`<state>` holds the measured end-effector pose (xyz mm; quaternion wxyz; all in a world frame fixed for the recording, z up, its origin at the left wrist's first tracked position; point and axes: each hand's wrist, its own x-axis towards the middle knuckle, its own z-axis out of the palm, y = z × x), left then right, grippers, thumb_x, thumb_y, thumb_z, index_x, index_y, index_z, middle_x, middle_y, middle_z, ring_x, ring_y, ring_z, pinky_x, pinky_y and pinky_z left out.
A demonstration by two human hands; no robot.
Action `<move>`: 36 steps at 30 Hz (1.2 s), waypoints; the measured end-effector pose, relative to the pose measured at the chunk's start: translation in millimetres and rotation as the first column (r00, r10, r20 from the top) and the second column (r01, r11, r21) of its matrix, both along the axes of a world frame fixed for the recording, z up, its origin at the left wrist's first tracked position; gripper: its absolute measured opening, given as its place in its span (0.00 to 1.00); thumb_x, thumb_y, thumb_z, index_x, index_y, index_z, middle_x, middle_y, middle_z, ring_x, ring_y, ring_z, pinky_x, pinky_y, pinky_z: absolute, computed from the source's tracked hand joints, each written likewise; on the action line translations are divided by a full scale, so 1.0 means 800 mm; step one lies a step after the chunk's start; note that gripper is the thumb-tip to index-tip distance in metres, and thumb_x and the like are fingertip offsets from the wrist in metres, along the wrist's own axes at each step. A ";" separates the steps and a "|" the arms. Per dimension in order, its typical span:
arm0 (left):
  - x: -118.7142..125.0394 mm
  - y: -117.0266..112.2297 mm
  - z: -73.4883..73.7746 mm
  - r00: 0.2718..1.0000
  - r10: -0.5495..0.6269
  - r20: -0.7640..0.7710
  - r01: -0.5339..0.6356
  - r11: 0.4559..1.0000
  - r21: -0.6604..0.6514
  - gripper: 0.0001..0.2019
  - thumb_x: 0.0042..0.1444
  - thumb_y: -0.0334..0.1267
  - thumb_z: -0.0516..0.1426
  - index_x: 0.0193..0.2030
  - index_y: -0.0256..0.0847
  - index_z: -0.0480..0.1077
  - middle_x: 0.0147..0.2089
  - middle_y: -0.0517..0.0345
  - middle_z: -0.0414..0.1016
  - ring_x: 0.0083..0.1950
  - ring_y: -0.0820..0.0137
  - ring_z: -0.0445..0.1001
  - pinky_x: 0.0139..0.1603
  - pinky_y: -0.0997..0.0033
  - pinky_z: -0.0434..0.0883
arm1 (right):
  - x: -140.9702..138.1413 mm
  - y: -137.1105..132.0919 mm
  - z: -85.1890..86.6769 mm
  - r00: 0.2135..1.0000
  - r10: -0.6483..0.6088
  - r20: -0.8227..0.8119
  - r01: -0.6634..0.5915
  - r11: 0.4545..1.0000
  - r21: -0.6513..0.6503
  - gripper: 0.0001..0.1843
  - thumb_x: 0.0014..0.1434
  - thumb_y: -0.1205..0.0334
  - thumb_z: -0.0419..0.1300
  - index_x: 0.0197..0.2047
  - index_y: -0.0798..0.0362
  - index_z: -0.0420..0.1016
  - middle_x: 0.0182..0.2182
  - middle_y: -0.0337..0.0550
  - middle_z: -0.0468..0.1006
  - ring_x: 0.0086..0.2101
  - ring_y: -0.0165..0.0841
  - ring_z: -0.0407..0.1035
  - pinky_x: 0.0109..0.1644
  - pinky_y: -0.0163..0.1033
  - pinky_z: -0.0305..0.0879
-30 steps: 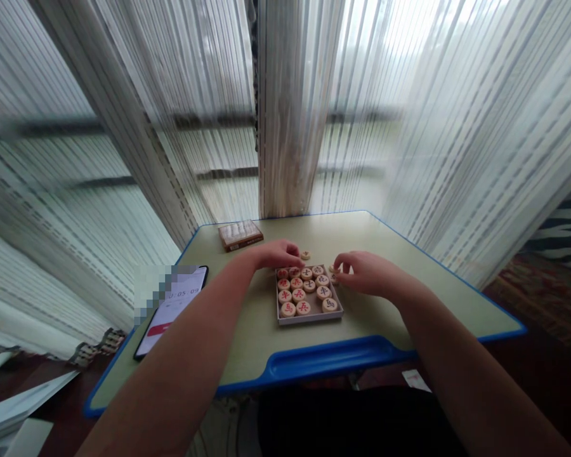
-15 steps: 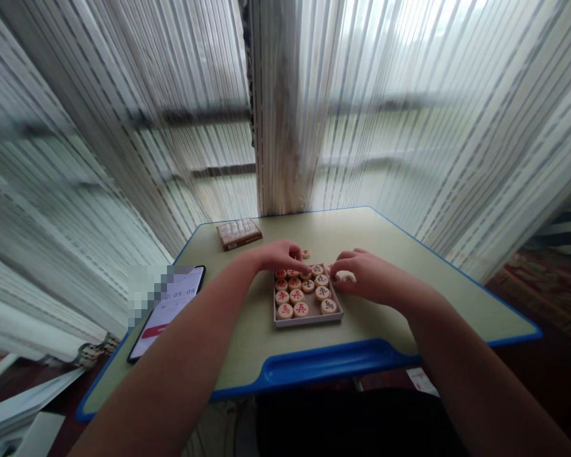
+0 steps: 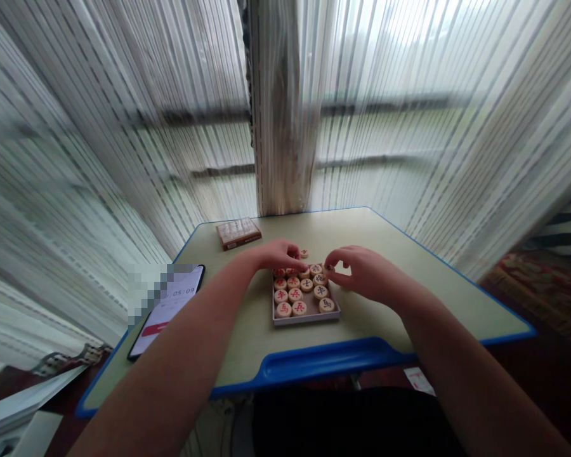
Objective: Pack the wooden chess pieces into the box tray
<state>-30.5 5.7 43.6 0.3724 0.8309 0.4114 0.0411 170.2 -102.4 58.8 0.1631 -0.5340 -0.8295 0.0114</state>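
A shallow grey tray (image 3: 306, 318) lies on the beige table (image 3: 390, 254) and holds several round wooden chess pieces (image 3: 295, 295) with red characters. My left hand (image 3: 276, 254) rests at the tray's far left corner, fingers curled down onto the back row of pieces. My right hand (image 3: 361, 271) hovers at the tray's far right corner, thumb and fingers pinched over a piece there; what they grip is hidden. One loose chess piece (image 3: 304, 253) lies on the table just beyond the tray.
A brown box lid (image 3: 238, 233) sits at the table's far left. A phone (image 3: 167, 309) with a lit timer screen lies at the left edge. The table has a blue rim with a groove (image 3: 323, 363) at the front. Sheer curtains (image 3: 285, 108) hang behind.
My right hand has shifted left, from beside the tray's right edge to over its far right corner. My left hand has stayed at the back row. The view has shifted slightly.
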 end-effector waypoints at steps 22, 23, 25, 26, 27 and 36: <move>-0.001 0.006 -0.005 1.000 -0.011 0.014 0.011 0.999 0.049 0.24 0.39 0.59 0.58 0.31 0.36 0.69 0.27 0.62 0.68 0.29 0.74 0.63 0.28 0.74 0.59 | -0.044 -0.016 -0.005 0.989 0.117 0.094 -0.117 0.993 -0.011 0.11 0.59 0.60 0.54 0.36 0.48 0.79 0.37 0.42 0.79 0.36 0.35 0.65 0.41 0.39 0.60; -0.001 0.005 -0.005 1.000 -0.009 0.009 0.008 0.999 0.047 0.25 0.40 0.59 0.58 0.31 0.36 0.69 0.27 0.62 0.68 0.29 0.74 0.63 0.28 0.74 0.59 | -0.043 -0.015 -0.005 0.987 0.124 0.099 -0.123 0.992 -0.016 0.11 0.59 0.61 0.54 0.36 0.48 0.79 0.37 0.42 0.79 0.35 0.35 0.65 0.41 0.38 0.60; 0.000 0.004 -0.003 1.000 -0.007 -0.002 0.007 0.999 0.050 0.25 0.40 0.59 0.58 0.31 0.36 0.69 0.27 0.61 0.68 0.29 0.73 0.63 0.28 0.74 0.59 | -0.043 -0.015 -0.005 0.985 0.139 0.104 -0.138 0.990 -0.013 0.12 0.59 0.62 0.54 0.36 0.49 0.80 0.37 0.42 0.79 0.35 0.34 0.65 0.41 0.38 0.59; 0.000 0.003 -0.003 1.000 -0.008 -0.006 0.009 0.998 0.055 0.25 0.40 0.59 0.58 0.31 0.36 0.69 0.28 0.61 0.69 0.29 0.73 0.63 0.28 0.74 0.59 | -0.044 -0.016 -0.005 0.984 0.145 0.105 -0.145 0.989 -0.006 0.12 0.60 0.61 0.53 0.36 0.49 0.80 0.36 0.42 0.79 0.35 0.34 0.65 0.42 0.38 0.59; 0.000 0.002 -0.002 1.000 -0.011 -0.008 0.011 0.998 0.062 0.25 0.40 0.59 0.58 0.31 0.36 0.69 0.28 0.61 0.69 0.29 0.74 0.63 0.28 0.74 0.59 | -0.044 -0.016 -0.005 0.983 0.151 0.105 -0.152 0.988 0.005 0.13 0.60 0.60 0.53 0.37 0.49 0.80 0.36 0.43 0.79 0.35 0.34 0.65 0.42 0.39 0.59; -0.001 -0.001 0.002 1.000 -0.005 0.003 0.005 0.998 0.056 0.23 0.40 0.57 0.58 0.30 0.36 0.68 0.28 0.61 0.68 0.29 0.74 0.63 0.28 0.75 0.59 | -0.032 -0.019 0.002 0.995 0.104 0.011 -0.105 0.992 0.066 0.17 0.61 0.52 0.51 0.42 0.50 0.77 0.40 0.45 0.77 0.40 0.36 0.66 0.45 0.41 0.60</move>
